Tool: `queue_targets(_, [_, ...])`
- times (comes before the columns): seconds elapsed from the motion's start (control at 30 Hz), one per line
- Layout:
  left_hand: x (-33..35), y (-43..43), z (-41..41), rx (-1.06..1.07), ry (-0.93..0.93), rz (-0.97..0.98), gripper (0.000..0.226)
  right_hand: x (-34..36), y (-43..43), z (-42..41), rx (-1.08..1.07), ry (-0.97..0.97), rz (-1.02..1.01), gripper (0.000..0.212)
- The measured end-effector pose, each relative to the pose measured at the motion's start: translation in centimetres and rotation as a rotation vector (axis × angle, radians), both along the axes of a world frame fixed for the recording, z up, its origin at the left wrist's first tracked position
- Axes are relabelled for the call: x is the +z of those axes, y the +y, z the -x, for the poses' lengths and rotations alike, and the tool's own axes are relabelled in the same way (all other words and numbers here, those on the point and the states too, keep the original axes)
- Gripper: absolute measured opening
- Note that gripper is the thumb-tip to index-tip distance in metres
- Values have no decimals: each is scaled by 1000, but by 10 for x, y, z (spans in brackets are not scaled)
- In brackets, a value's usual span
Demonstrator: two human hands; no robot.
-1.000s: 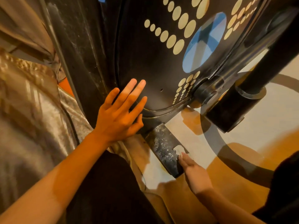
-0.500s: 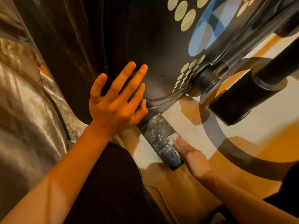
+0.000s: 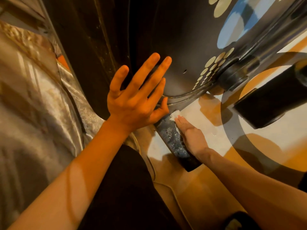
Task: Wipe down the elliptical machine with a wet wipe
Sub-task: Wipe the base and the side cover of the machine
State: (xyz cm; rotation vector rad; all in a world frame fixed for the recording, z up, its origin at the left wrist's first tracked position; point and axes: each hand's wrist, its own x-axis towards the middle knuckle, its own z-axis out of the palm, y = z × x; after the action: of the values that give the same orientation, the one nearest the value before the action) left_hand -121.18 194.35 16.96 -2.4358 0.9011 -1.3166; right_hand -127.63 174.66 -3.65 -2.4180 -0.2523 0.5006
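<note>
Wet wipe (image 3: 174, 115) is now at the top end of the base bar (image 3: 171, 138), just right of the frame's centre, where the bar meets the dark casing (image 3: 174, 47) of the elliptical machine (image 3: 103, 47). A second ago I had it lower down the bar's right edge, so I've run it up that edge toward the casing. My right hand (image 3: 192, 136) lies flat, fingers straight and together, pressing the wipe down rather than gripping it. My left hand (image 3: 132, 100) has stayed braced on the casing, fingers spread and straight, holding nothing, with its thumb close to the wipe. I judge this stroke is finished. The bar's face looks speckled with grime across its middle, so I'd bring the wipe back down over that, then move on to the casing
</note>
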Motion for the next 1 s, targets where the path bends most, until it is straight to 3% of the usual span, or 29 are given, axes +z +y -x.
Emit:
queue_targets(0.17, [-4, 1, -1, 4, -16, 21, 31, -1, -19, 64, 20, -79, 144, 91])
queue_targets(0.27, [-5, 1, -2, -9, -26, 33, 31, -7, -16, 52, 21, -124, 199, 92])
queue_targets(0.5, [-5, 1, -2, -18, -10, 42, 31, 8, 13, -13, -17, -86, 59, 56])
queue_targets(0.67, [-5, 1, -2, -6, -1, 43, 31, 10, 28, -18, -50, -189, -34, 24])
queue_targets(0.73, [-5, 1, -1, -5, 6, 41, 31, 10, 30, -15, -49, -192, 15, 30])
queue_targets(0.87, [-4, 1, -2, -6, -2, 37, 32, 10, 30, -9, 134, -167, 199, 68])
queue_targets(1.0, [-4, 0, -2, -12, -15, 39, 32, 3, 20, -3, 323, -222, 207, 74])
